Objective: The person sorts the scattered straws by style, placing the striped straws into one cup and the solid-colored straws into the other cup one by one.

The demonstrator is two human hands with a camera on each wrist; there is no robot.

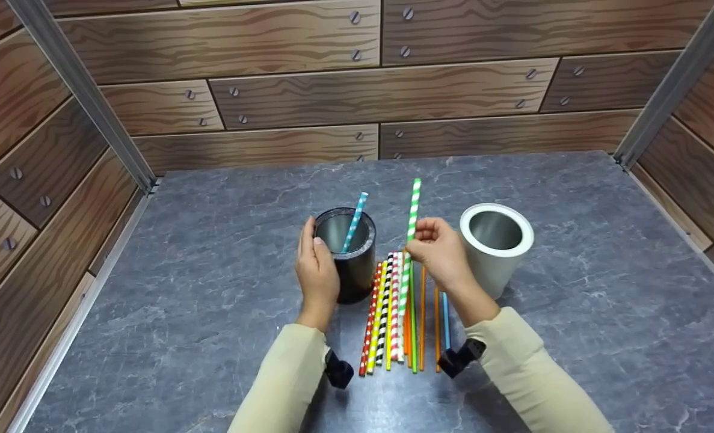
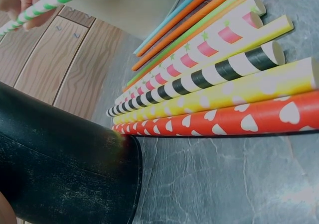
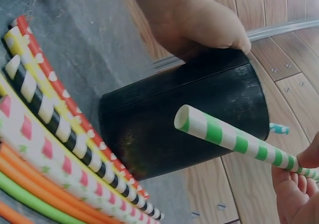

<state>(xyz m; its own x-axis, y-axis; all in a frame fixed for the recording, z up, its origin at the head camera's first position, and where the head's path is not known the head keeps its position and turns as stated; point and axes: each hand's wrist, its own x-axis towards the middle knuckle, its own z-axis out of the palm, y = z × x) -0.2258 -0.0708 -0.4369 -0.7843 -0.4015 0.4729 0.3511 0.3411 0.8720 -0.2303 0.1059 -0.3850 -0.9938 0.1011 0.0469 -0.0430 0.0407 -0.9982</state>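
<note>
Your left hand (image 1: 319,273) holds the black cylindrical cup (image 1: 357,278), its grip curved round the left side. Your right hand (image 1: 444,255) pinches a green-and-white striped straw (image 1: 413,210), raised right of that cup. A blue dotted straw (image 1: 355,221) leans inside the cup; loose straws (image 1: 395,313) lie to its right.

The head view looks forward and down over the grey marbled worktop (image 1: 212,270) to its far edge; both wrist views, close and sideways, share the black cylindrical cup (image 2: 65,157).
</note>
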